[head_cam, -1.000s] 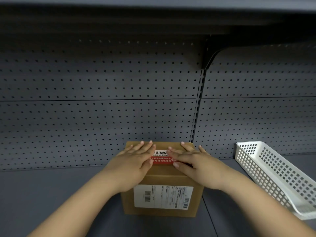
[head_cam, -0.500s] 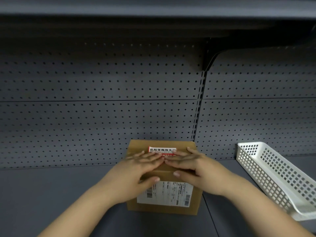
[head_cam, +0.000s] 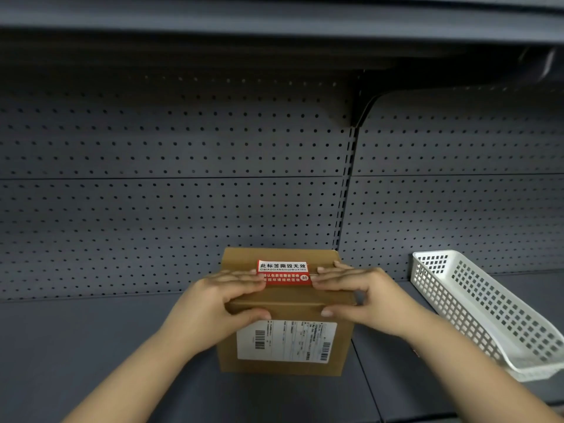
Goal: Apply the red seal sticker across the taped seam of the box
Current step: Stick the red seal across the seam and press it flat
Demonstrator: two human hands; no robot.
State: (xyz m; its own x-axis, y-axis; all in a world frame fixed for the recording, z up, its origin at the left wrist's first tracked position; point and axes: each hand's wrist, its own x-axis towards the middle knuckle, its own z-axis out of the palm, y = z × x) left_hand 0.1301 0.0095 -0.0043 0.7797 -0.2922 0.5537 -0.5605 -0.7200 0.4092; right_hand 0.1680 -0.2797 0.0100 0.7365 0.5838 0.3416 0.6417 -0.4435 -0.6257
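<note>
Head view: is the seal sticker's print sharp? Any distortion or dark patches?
Head view: red seal sticker on the box is sharp, large characters legible; the shipping label's fine print is not; pegboard seams bow slightly from the wide lens; the upper shelf's underside is dark.

left hand (head_cam: pixel 219 303) and right hand (head_cam: pixel 366 297) clasp box (head_cam: pixel 293 296) top front edge, fingers flat on top, thumbs on front

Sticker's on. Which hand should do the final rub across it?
Left, narrowly: the left hand has fingertips overlapping the left end of the red seal sticker; the right hand stops at its right edge. Both grip the box.
</note>
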